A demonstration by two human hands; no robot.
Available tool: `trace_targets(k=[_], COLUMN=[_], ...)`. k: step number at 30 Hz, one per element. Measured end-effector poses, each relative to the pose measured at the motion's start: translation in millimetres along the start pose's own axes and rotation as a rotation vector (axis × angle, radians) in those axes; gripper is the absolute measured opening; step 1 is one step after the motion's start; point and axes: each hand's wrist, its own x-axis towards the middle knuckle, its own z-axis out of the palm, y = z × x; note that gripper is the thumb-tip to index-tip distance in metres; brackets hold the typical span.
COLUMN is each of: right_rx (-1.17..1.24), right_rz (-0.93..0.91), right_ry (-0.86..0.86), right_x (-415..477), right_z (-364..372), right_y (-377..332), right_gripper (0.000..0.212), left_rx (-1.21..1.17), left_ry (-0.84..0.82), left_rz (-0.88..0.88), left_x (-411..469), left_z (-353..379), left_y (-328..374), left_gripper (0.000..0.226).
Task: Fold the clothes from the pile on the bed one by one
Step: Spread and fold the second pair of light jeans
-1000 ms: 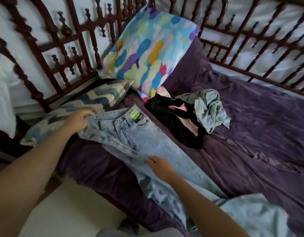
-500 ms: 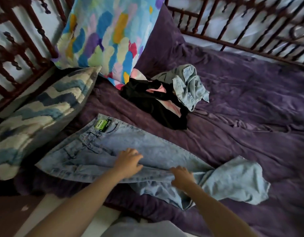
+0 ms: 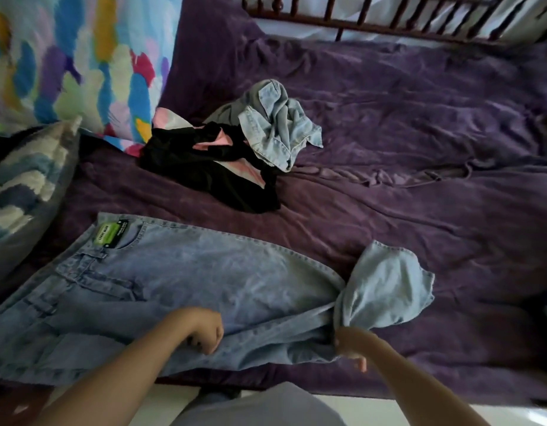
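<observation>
Jeans [image 3: 204, 278] are needing their bunched leg pulled straight before folding. The right hand [image 3: 347, 342] is clamping its fingers on that leg; the left hand [image 3: 204, 330] is curling its fingers at mid-jeans, grip unclear.

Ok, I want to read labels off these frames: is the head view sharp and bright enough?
Head view: dim, soft light, no hard shadows or glare; the green label on the jeans is a soft patch, print barely legible; left hand and right hand slightly blurred; white behind the bed rail washed out.
</observation>
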Motion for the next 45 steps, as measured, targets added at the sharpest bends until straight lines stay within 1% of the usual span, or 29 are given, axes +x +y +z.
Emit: trace_targets(k=[1,3,4,5,6,8,10,12,14,16,18,20,22,24,26,27,28,29,31,32,33,34,36,37,38,40,41,43,45], right_rx=[0.036,0.048,0.095,0.143,0.155,0.163,0.314,0.496,0.647,0.877,1.089,1.313,1.604,1.925,2.131,2.174,2.189,2.177,2.102,1.996,1.846,1.689,1.423,1.32,1.228,1.07,0.928,0.456,0.038], right_rz=[-0.017,-0.05,-0.077,-0.097,-0.106,-0.039,0.085,0.164,0.146,0.076,0.028,0.014,0.005,-0.012,0.047,0.128,0.225,0.337,0.596,0.72,0.791,0.791,0.644,0.543,0.448,0.316,0.265,0.079,-0.18], right_ry=[0.145,0.486,0.61,0.682,0.705,0.655,0.585,0.571,0.547,0.501,0.544,0.674,0.789,0.847,0.862,0.854,0.841,0.818,0.749,0.756,0.815,0.918,1.101,1.125,1.094,0.938,0.85,0.717,0.611], right_x=[2,8,10,14,20,31,41,50,56,56,50,43,31,18,10,7,6,7,8,6,3,0,-3,-2,2,11,16,29,37], right_z=[-8,-28,-38,-49,-59,-74,-80,-75,-65,-55,-49,-46,-36,-14,21,38,55,70,88,90,89,85,74,67,59,42,35,27,22], right_y=[3,11,15,19,24,34,44,55,64,70,79,94,114,134,144,146,145,143,138,136,135,132,125,120,117,113,112,116,118], right_gripper=[0.036,0.032,0.031,0.031,0.033,0.043,0.053,0.062,0.067,0.07,0.075,0.079,0.078,0.073,0.067,0.064,0.06,0.055,0.059,0.062,0.065,0.066,0.067,0.067,0.067,0.069,0.071,0.069,0.054], left_rx=[0.027,0.069,0.071,0.056,0.013,-0.108,-0.199,-0.265,-0.325,-0.317,-0.248,-0.193,-0.182,-0.165,-0.223,-0.267,-0.292,-0.288,-0.241,-0.219,-0.2,-0.188,-0.187,-0.196,-0.207,-0.236,-0.253,-0.286,-0.301], left_ry=[0.016,0.16,0.261,0.354,0.426,0.493,0.501,0.496,0.473,0.436,0.428,0.454,0.466,0.506,0.523,0.491,0.445,0.394,0.321,0.307,0.307,0.31,0.318,0.319,0.32,0.323,0.315,0.279,0.218], left_rz=[-0.041,-0.085,-0.092,-0.09,-0.075,-0.032,0.002,0.028,0.039,0.033,0.024,0.023,0.027,0.057,0.116,0.16,0.213,0.262,0.327,0.341,0.342,0.338,0.338,0.34,0.34,0.353,0.371,0.408,0.42], left_x=[3,10,14,19,24,36,52,67,77,83,88,91,94,95,97,97,97,95,90,89,88,88,86,85,83,78,74,66,60], left_z=[-5,-17,-23,-28,-33,-38,-35,-27,-21,-18,-15,-15,-16,-16,-16,-15,-14,-13,-8,-4,1,4,10,11,10,8,6,1,-1], left_y=[6,25,35,46,57,79,100,119,133,142,151,161,171,179,183,184,185,184,184,183,183,184,186,187,188,188,188,187,185], left_gripper=[0.017,0.013,0.016,0.019,0.019,0.019,0.035,0.048,0.055,0.057,0.05,0.039,0.035,0.028,0.013,0.009,0.01,0.011,0.017,0.024,0.029,0.031,0.029,0.027,0.027,0.028,0.022,0.006,0.012])
